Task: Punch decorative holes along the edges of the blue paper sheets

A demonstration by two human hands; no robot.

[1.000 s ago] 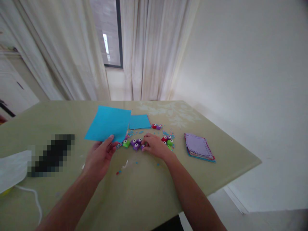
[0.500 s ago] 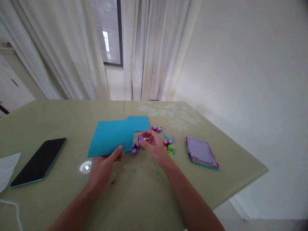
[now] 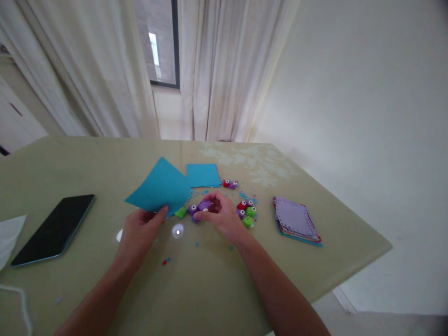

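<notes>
A blue sheet of paper is pinched at its lower edge by my left hand, tilted with one corner up. My right hand is closed around a purple craft punch, its fingers partly covering it. Beside that punch, to its left, sit another purple punch and a green punch. The paper and the held punch are apart. Just right of my right hand stands a group of red, purple and green punches.
Blue square sheets lie behind, near a red punch and a purple one. Punched lilac sheets are stacked at right. Paper bits dot the table. A black tablet, white paper and cable lie left.
My left hand has drawn the blue sheet left and turned it, away from the punch. My right hand has lowered the purple punch down beside the other punches.
</notes>
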